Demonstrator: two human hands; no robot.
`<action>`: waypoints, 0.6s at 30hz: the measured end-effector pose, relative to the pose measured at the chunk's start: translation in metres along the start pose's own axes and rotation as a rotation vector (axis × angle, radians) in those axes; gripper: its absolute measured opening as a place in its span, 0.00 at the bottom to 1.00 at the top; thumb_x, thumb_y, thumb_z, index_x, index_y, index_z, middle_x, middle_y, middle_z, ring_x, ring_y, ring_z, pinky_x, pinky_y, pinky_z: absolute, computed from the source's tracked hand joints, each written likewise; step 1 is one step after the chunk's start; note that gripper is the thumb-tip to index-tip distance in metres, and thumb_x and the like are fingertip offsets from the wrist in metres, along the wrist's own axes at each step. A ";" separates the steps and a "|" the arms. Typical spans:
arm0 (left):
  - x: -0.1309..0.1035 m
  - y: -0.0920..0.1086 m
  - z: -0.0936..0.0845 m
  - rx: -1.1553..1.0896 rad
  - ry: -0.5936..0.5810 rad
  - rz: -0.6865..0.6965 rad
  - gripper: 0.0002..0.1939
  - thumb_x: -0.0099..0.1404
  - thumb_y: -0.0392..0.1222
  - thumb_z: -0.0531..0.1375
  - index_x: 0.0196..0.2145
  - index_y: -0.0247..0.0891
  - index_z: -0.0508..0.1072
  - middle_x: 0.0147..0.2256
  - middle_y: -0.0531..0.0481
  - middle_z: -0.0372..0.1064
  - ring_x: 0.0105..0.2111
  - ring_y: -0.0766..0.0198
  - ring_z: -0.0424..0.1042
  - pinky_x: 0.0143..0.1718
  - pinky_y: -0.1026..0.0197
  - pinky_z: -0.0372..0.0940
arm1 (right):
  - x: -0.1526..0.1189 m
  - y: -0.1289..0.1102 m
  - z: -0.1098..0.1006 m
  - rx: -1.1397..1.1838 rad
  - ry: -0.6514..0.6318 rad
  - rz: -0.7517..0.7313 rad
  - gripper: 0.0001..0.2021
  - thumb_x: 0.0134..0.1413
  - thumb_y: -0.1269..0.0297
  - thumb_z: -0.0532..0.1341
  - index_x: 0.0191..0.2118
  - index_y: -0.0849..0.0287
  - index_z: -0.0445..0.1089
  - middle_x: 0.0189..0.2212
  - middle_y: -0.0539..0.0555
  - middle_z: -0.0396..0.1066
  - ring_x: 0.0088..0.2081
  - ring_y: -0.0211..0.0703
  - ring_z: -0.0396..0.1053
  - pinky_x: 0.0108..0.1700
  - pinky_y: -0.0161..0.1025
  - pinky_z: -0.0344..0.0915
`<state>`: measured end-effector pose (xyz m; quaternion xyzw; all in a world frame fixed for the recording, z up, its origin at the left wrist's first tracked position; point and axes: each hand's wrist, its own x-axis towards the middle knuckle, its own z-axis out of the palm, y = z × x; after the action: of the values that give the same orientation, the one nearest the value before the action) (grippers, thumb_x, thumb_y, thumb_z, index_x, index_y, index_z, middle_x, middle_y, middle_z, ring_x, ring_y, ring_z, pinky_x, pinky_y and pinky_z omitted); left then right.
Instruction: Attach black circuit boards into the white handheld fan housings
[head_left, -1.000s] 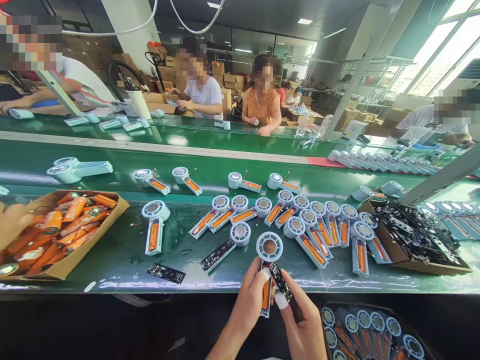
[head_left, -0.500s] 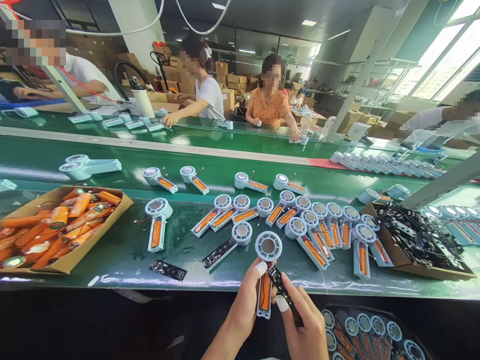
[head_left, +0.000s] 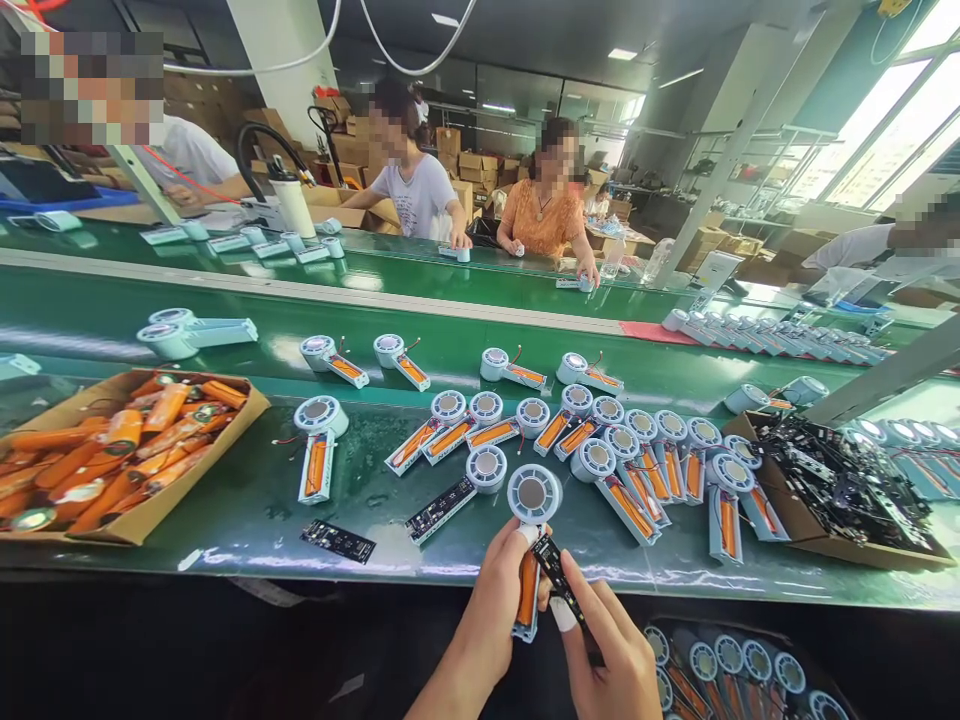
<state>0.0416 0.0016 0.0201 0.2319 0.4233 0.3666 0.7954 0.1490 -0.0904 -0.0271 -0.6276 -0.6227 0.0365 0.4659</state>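
Two hands at near edge of surface [head_left: 259, 510]: left hand [head_left: 489, 592] wraps fingers round fan [head_left: 534, 496], likely steadying it battery [head_left: 528, 592] up; right hand [head_left: 611, 650] fingers pinch board [head_left: 555, 568] aslant, probably so the battery shows.

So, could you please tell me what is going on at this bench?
The person's left hand holds a pale blue unit with its round head up and an orange cylinder showing in its handle. The right hand holds a black circuit board at an angle beside that handle. Similar units lie on the bench beyond, between a carton of orange cylinders on the left and a carton of black boards on the right.
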 end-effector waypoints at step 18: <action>-0.003 -0.015 0.005 0.338 0.025 0.271 0.22 0.67 0.50 0.61 0.57 0.44 0.65 0.63 0.43 0.64 0.68 0.51 0.54 0.66 0.54 0.52 | 0.016 -0.001 0.008 -0.187 -0.145 0.094 0.29 0.66 0.70 0.51 0.71 0.53 0.57 0.44 0.60 0.79 0.35 0.50 0.80 0.30 0.37 0.75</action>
<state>0.0506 -0.0107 0.0142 0.4122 0.4535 0.3967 0.6834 0.1467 -0.0732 -0.0224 -0.6926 -0.6253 0.0456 0.3568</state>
